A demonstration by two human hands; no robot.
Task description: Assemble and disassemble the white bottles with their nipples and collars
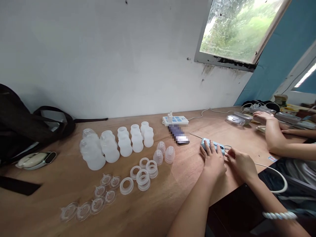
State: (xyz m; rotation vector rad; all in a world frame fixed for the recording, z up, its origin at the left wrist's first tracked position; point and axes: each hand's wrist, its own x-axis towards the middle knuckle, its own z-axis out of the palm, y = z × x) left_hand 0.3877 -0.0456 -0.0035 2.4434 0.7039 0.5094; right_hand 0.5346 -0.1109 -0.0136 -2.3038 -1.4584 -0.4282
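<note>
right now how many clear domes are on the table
3, right of the rings: back dome, front-left dome, right dome. Others could be nested underneath.

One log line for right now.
left hand: on blue device | right hand: at device's right end | white containers: standing in rows

readable text: none | power strip (179, 120): blue markings, illegible | sticker (273, 159) on table (158, 207): print too small

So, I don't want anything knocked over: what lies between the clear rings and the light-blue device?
A cluster of domed caps stands between the clear rings and the light-blue device, then bare tabletop; the head view shows it.
</note>
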